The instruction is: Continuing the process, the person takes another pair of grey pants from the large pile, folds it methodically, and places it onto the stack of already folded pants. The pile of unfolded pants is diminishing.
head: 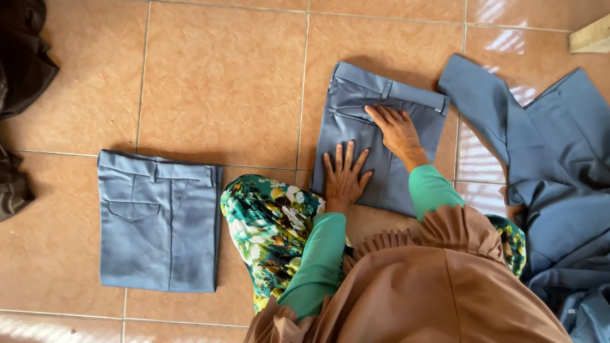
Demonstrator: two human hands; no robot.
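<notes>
We see both hands spread flat, fingers apart, gripping nothing: the left hand (344, 176) presses the lower part of the folded blue trousers (375, 136) on the tiled floor (222, 82), the right hand (394, 129) nearer the waistband, seemingly smoothing the fold. A second folded pair (157, 219) lies well apart to the left. Unfolded blue garments (559, 178) run off the right edge; dark cloth (19, 63) at left is cut off, possibly more clothing.

folded blue trousers (157, 222), loose blue garments (559, 171), dark cloth (19, 57), tiled floor (222, 82)
</notes>
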